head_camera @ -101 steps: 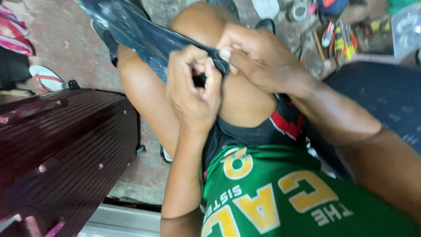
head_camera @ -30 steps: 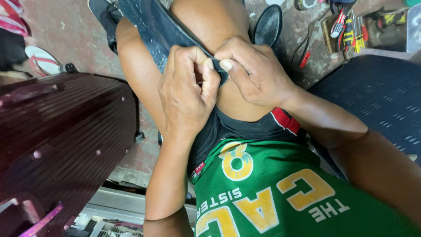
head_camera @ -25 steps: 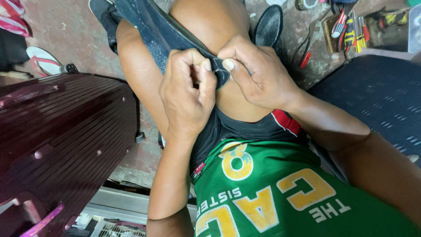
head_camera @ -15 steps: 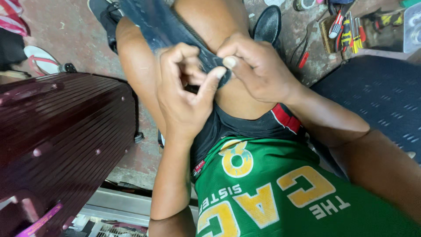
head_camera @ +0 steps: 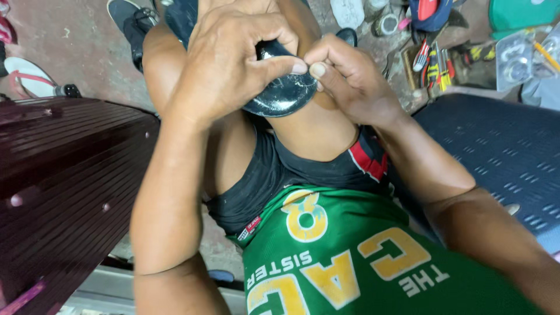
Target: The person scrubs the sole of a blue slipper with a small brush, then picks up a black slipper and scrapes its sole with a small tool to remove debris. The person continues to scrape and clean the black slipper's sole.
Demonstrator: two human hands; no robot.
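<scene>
Dark, glossy material, seemingly a flexible leather-like piece (head_camera: 286, 96) with a rounded lower edge, sits pinched between both hands above the person's raised right knee (head_camera: 315, 131). The left hand (head_camera: 227, 64) wraps over it from above, fingers curled around the top and the thumb pressing along its upper edge, so this hand is clamped on the piece. The right hand (head_camera: 350, 81) comes in from the right side, its thumb and forefinger closed on the same edge, the two thumb tips almost touching each other. The hands are thus together, both gripping the one piece, which rests against the bare knee beneath it. More dark material (head_camera: 181, 17) runs upward behind the left hand toward the top edge of the view, though whether it is the same piece cannot be told. The person wears a green jersey (head_camera: 361, 262) with yellow lettering and black shorts (head_camera: 262, 175) with a red-trimmed hem. To the left stands a dark maroon ribbed case (head_camera: 64, 175). On the concrete floor lie a white sandal (head_camera: 32, 79) at far left and a black shoe (head_camera: 128, 20) near the top. A cluster of hand tools (head_camera: 434, 52) lies at upper right, just beyond a dark blue perforated surface (head_camera: 501, 151).
</scene>
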